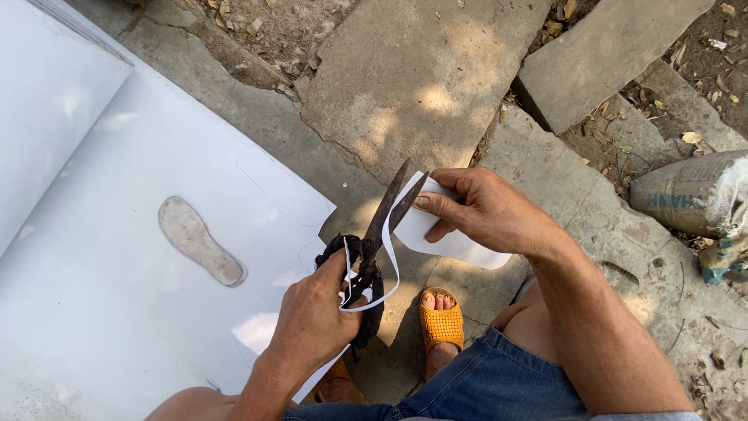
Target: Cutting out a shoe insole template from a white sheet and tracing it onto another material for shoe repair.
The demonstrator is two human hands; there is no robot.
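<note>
From the head camera, looking straight down: the left hand (315, 312) had its grip closed through the black-wrapped handles of a pair of old dark scissors (382, 230), blades partly apart and biting into the edge of a white cut-out piece (444, 234). The right hand (483, 210) had its grip pinched shut on that piece, thumb on top, holding it up over the concrete slabs (421, 86). A thin white offcut strip (387, 273) curled down around the handles. To the left lay the big white sheet (117, 234) with a grey sole template (201, 242) resting on it and faint outlines traced nearby. An orange sandal (441, 323) sat below. The risk I saw: the right thumb sat close to the blade tips, so a slip could nick it, and the dangling strip could snag the handles and drag the cut off its line.
</note>
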